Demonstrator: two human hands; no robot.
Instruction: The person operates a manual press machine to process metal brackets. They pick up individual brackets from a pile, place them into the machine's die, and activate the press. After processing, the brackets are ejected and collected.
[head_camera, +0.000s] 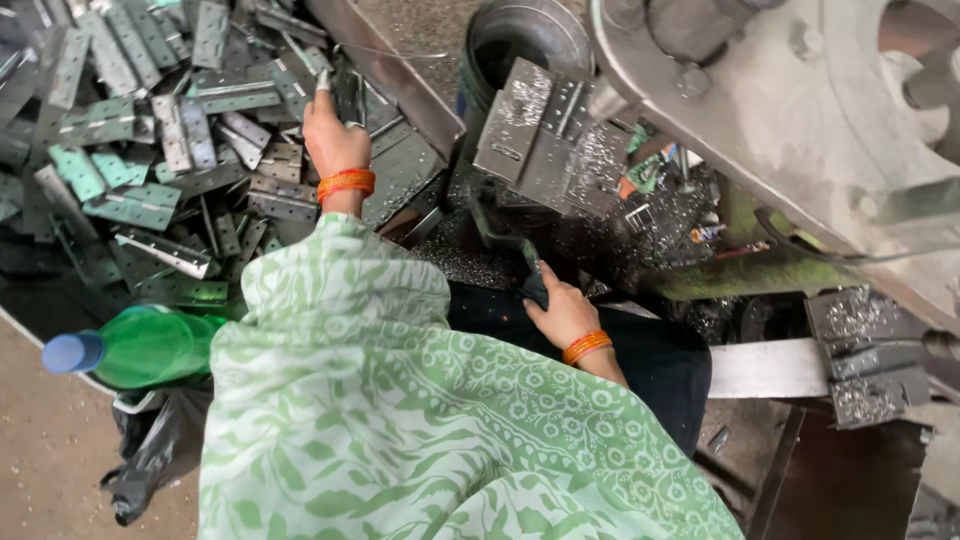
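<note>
Left hand (332, 140): reaching into heap of flat metal hinge plates (150, 150) at 10 o'clock, fingers pinched together on one small plate (322, 82) at heap's right edge; orange bangles at wrist. Right hand (562, 312): centre, fingers curled round dark lever handle (530, 285) below press die block (545, 140), metal swarf around it. Green plastic bottle (140, 347), blue cap, lying at 8 o'clock.

One head-worn camera looks steeply down (close in) over the person's lap toward the hinge pile (150, 150) and machine (780, 110).
</note>
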